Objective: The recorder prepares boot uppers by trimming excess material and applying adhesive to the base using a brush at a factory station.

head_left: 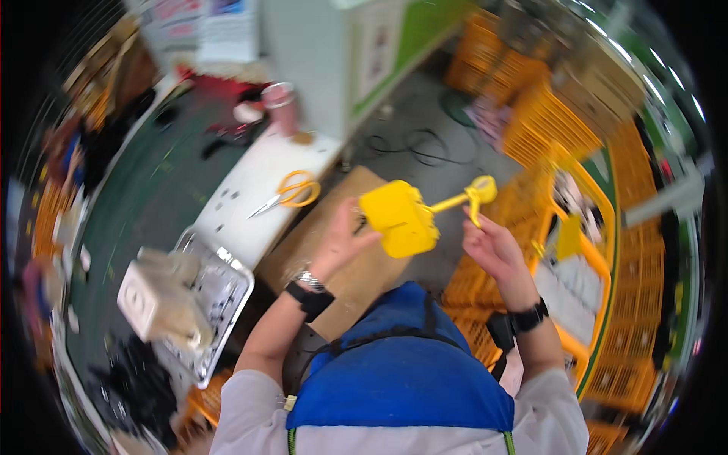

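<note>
A bright yellow plastic piece [400, 219] is held up in front of me: a blocky, rounded body with a rod and a looped end. My left hand [341, 243] is at the body's left edge, thumb and fingers spread around its corner; some fingers are hard to make out. At the other side, my right hand [494, 246] pinches a thin yellow prong beside the looped end [483, 189]. Scissors with orange handles [298, 189] lie on the white tabletop [254, 178] to the left, apart from both hands.
Left of me, a metal tray [236, 282] bears a pale, boxy moulded object [155, 299]; black bags [133, 387] lie nearby. A pink cup [280, 106] stands near the grey cabinet [307, 57]. Cardboard [356, 284] lies below my hands. Orange crates [550, 125] crowd the right; cables [425, 144] cross the floor.
</note>
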A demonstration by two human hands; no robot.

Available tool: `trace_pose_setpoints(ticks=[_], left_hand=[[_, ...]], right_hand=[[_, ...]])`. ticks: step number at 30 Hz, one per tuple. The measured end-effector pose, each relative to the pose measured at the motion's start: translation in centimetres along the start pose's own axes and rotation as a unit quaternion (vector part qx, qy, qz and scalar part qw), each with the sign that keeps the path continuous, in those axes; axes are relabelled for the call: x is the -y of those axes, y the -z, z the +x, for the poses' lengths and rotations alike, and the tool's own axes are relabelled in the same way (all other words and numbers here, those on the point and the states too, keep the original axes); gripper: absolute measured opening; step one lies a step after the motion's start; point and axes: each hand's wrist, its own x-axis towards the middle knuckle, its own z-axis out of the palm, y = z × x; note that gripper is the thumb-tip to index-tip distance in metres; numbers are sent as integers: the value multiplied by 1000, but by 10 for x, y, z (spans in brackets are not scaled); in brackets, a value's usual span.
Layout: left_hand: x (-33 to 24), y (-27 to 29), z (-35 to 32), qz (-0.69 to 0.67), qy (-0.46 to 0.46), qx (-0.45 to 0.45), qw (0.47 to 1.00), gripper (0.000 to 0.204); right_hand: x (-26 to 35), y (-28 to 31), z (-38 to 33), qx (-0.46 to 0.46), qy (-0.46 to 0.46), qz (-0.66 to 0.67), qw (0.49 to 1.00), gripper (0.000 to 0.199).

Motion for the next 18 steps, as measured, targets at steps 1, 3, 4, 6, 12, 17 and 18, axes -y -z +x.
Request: trace_pose_setpoints(ticks=[1, 3, 4, 6, 12, 17, 18], left_hand=[[1, -5, 12, -84, 60, 22, 994, 78], [0, -11, 32, -375, 150, 159, 901, 57], [0, -16, 39, -386, 179, 221, 878, 49], [-7, -37, 46, -386, 203, 306, 846, 42], [-67, -71, 41, -489, 201, 354, 772, 32], [-97, -92, 32, -498, 225, 404, 734, 31], [-102, -97, 29, -509, 236, 409, 719, 32]], right_hand=[[4, -1, -10, -17, 10, 27, 999, 27], [9, 11, -21, -8, 44, 68, 997, 27], [11, 16, -27, -9, 38, 104, 994, 26], [16, 33, -38, -14, 54, 151, 987, 25], [32, 92, -84, -320, 245, -476, 782, 32], [-9, 114, -99, -336, 413, -747, 398, 76], [-15, 120, -97, -337, 417, -733, 419, 79]])
